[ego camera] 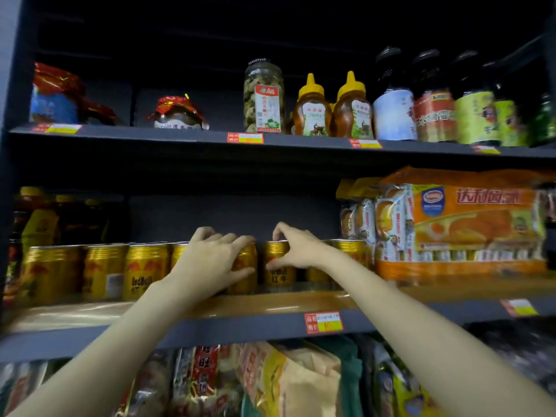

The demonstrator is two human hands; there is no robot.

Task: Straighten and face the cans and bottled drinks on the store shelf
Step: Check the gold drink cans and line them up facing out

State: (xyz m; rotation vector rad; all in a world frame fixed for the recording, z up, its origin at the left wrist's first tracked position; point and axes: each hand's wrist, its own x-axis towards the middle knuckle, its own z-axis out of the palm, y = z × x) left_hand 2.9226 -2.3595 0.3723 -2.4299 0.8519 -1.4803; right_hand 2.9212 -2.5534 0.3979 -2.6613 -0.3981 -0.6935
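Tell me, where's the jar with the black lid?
The jar stands on the top shelf, middle of the head view, just left of two honey bottles.

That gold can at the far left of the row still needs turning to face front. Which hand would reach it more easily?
Left, probably. The left hand grips a can nearer that end, with only a few cans between it and the far-left can. The right hand holds a can further right and would have to cross over the left arm.
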